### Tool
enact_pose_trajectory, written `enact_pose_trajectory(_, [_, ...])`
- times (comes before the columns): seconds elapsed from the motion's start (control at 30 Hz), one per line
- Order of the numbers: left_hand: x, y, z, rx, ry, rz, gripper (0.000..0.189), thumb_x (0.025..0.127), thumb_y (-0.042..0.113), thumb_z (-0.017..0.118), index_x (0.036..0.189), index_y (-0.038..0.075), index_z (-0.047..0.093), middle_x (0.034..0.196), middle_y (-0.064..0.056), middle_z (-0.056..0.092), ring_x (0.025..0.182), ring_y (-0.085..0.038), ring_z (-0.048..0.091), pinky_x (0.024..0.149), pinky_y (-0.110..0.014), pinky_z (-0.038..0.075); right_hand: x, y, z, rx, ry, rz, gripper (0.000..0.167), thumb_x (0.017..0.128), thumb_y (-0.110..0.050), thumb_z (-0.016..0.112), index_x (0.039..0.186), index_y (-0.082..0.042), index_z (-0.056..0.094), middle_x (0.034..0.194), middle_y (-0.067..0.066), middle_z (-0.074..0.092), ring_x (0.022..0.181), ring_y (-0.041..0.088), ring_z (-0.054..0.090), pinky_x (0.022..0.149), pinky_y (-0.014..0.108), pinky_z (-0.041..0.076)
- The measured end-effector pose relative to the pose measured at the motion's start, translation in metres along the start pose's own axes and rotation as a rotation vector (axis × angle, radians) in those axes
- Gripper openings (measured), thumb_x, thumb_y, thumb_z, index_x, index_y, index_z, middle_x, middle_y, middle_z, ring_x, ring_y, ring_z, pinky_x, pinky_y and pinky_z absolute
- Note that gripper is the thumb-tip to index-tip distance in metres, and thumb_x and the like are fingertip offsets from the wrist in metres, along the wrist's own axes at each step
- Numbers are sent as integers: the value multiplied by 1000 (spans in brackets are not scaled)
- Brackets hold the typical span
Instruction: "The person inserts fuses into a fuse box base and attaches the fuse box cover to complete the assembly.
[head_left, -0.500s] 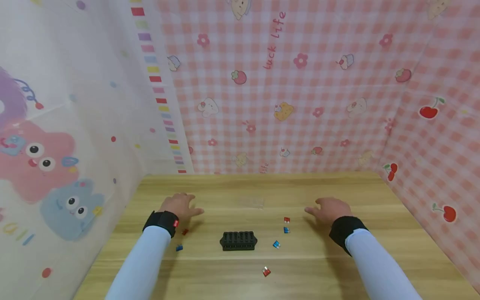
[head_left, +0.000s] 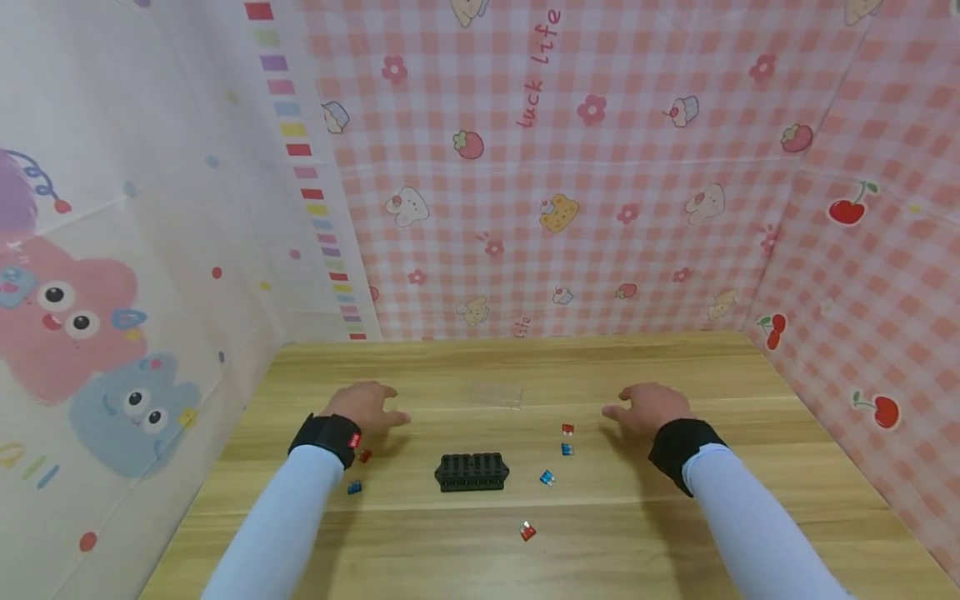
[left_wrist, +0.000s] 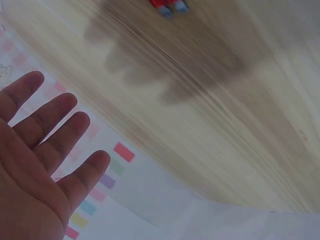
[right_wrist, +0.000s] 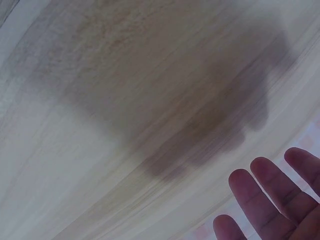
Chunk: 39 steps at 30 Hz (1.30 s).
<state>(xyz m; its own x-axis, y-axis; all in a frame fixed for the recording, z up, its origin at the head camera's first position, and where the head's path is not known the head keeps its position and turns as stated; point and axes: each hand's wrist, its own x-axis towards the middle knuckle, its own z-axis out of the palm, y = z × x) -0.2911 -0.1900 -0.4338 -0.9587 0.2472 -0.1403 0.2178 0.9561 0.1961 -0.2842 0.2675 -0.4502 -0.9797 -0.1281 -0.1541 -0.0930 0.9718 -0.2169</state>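
Note:
My left hand is held over the left of the table with its fingers spread, holding nothing. Nearest to it are a red blade fuse, partly behind the wrist, and a blue blade fuse. In the left wrist view, a red fuse shows its metal prongs at the top edge. Over the right side, my right hand is also bare, fingers straight in the right wrist view. A red fuse and a blue fuse lie left of it. Between the hands sits a black multi-slot fuse block.
Another blue fuse and a red fuse lie right of the block, towards the front. A thin transparent piece lies behind it on the wooden table. Patterned cloth walls the back and sides.
The whole head view has shifted slightly, so everything appears a little higher and further left. Both hands keep about the same place over the table; the fuses and block stay put.

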Motion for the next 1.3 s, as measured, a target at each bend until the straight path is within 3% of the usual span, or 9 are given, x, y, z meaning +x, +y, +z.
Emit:
enact_pose_trajectory(0.3, [5, 9, 3, -10, -14, 43, 56, 91, 45, 68, 129, 4, 64, 126, -16, 65, 121, -37, 57, 100, -54, 42, 3, 0, 4, 3, 6, -34, 55, 93, -47, 64, 122, 0, 66, 121, 24, 64, 114, 45, 57, 94, 59, 43])
enact_pose_trajectory(0.83, [4, 20, 10, -26, -42, 9, 53, 89, 46, 70, 126, 9, 66, 125, -12, 66, 120, -34, 57, 101, -53, 42, -2, -12, 6, 29, -18, -30, 51, 93, -44, 66, 121, -1, 67, 121, 23, 65, 114, 44, 57, 96, 59, 42])
enact_pose_trajectory(1.3, [1, 25, 18, -70, -30, 23, 51, 89, 45, 70, 126, 10, 67, 126, -11, 66, 120, -33, 57, 100, -51, 42, -6, -22, 13, 55, 0, -69, 49, 93, -41, 66, 120, -1, 67, 120, 21, 66, 114, 42, 58, 96, 58, 42])
